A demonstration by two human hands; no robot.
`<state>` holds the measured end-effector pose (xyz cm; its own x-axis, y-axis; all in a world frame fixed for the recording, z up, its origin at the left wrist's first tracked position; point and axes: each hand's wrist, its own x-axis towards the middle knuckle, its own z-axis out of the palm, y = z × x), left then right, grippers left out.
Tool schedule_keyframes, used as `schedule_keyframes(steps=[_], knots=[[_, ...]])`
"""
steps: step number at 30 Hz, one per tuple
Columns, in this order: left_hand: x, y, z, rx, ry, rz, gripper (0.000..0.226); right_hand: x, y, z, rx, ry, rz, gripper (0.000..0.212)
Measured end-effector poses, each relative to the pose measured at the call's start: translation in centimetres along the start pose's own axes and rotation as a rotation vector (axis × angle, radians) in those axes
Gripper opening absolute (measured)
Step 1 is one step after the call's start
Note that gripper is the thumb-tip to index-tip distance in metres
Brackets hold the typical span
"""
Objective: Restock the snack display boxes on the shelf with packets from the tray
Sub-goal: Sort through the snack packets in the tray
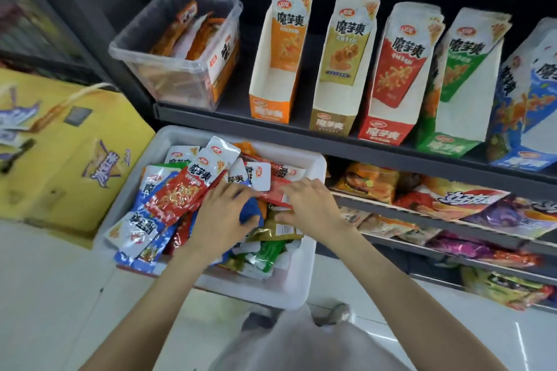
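Dark shelf (301,126) above white tray (265,289). Foil packets (177,193): light, floppy, slick; pinch by sealed edge. Left hand (223,214) curled on blue pkt; right hand (310,202) fingering red pkt.

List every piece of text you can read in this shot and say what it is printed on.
"魔芋爽": orange display box, tan display box, red display box, green display box, and the red packet in the white tray.
Blue display box: same style, cut off by the frame.
Yellow carton: purple lettering, too blurred.
Lower-shelf snack bags: blurred.
Small print, barcode label: unreadable.
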<state>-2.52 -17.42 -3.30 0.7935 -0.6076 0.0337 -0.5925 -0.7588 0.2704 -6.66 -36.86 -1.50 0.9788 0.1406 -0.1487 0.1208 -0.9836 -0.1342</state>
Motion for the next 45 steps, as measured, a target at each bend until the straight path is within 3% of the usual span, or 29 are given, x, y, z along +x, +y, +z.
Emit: schedule_keyframes(steps=[4, 7, 13, 17, 20, 22, 25, 27, 29, 31, 33, 36, 38, 41, 45], knots=[[-0.6, -0.3, 0.1, -0.011, 0.010, -0.014, 0.043, 1.7, -0.7, 0.7, -0.001, -0.073, 0.111, 0.045], [-0.5, 0.1, 0.0, -0.011, 0.025, -0.024, 0.045, 1.4, -1.2, -0.4, -0.153, -0.049, 0.045, 0.019], [-0.1, 0.1, 0.2, -0.118, 0.056, -0.110, 0.049, -0.8, -0.2, -2.9, -0.280, 0.343, 0.018, 0.039], [0.1, 0.6, 0.3, -0.120, 0.084, -0.138, 0.047, 1.2, -0.4, -1.1, -0.259, 0.103, -0.020, 0.017], [0.2, 0.9, 0.2, -0.106, 0.067, -0.149, 0.047, 3.0, -0.5, 0.4, -0.177, -0.006, -0.010, 0.023], [0.2, 0.9, 0.1, -0.095, 0.057, -0.149, 0.047, 3.5, -0.8, 0.4, -0.244, 0.008, -0.029, 0.013], [0.2, 0.7, 0.0, -0.103, 0.052, -0.151, 0.047, 3.1, -0.8, -0.6, -0.274, 0.006, -0.073, 0.018], [0.2, 0.7, -0.1, -0.139, 0.066, -0.162, 0.047, 1.9, -1.0, -2.0, -0.294, 0.073, -0.128, 0.017], [0.1, 0.8, -0.5, -0.244, 0.127, -0.185, 0.046, 0.0, -1.2, -3.5, -0.272, 0.254, -0.143, 0.018], [0.0, 1.4, -1.4, -0.472, 0.232, -0.260, 0.037, -1.8, -0.3, -4.5, -0.140, 0.467, -0.055, 0.022], [-0.1, 2.5, -2.6, -0.771, 0.355, -0.357, 0.029, -3.8, 1.0, -5.6, 0.206, 0.560, 0.117, 0.013], [0.3, 4.8, -4.6, -1.081, 0.414, -0.428, 0.025, -5.7, 2.3, -6.6, 1.178, 0.479, 0.451, 0.009], [1.1, 6.2, -5.4, -1.174, 0.238, -0.416, 0.033, -6.2, 2.6, -6.3, 1.582, 0.373, 0.570, 0.017], [2.3, 8.4, -5.9, -1.199, -0.024, -0.336, 0.041, -6.7, 2.4, -6.2, 1.714, 0.326, 0.567, 0.025], [3.8, 10.5, -6.2, -1.214, -0.051, -0.259, 0.041, -7.2, 2.8, -6.6, 1.699, 0.372, 0.534, 0.024]])
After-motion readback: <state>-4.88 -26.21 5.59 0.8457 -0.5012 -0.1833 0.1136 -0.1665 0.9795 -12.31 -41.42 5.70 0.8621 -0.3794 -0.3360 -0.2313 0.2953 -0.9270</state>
